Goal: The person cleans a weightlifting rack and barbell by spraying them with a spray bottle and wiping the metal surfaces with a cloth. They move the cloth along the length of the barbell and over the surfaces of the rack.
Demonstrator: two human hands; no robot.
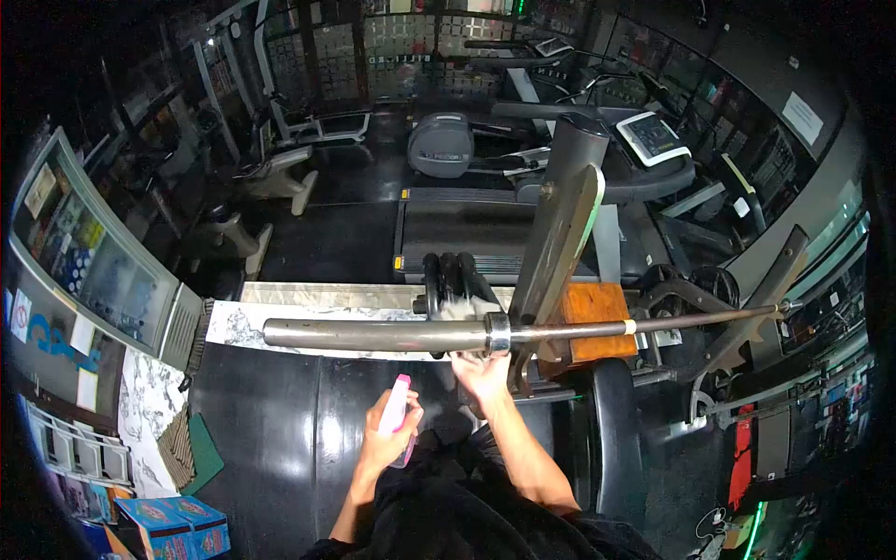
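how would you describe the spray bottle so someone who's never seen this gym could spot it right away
Find the long steel barbell lying across the rack in the middle of the view, in front of the treadmill. Just below it, the left hand holds up a small spray bottle. Its bright pink head is the only pink thing among the dark floor, black bench and grey metal.

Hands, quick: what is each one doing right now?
Left hand: fingers closed around a pink spray bottle.
Right hand: reaching up to the barbell by a white cloth; its grip cannot be told.
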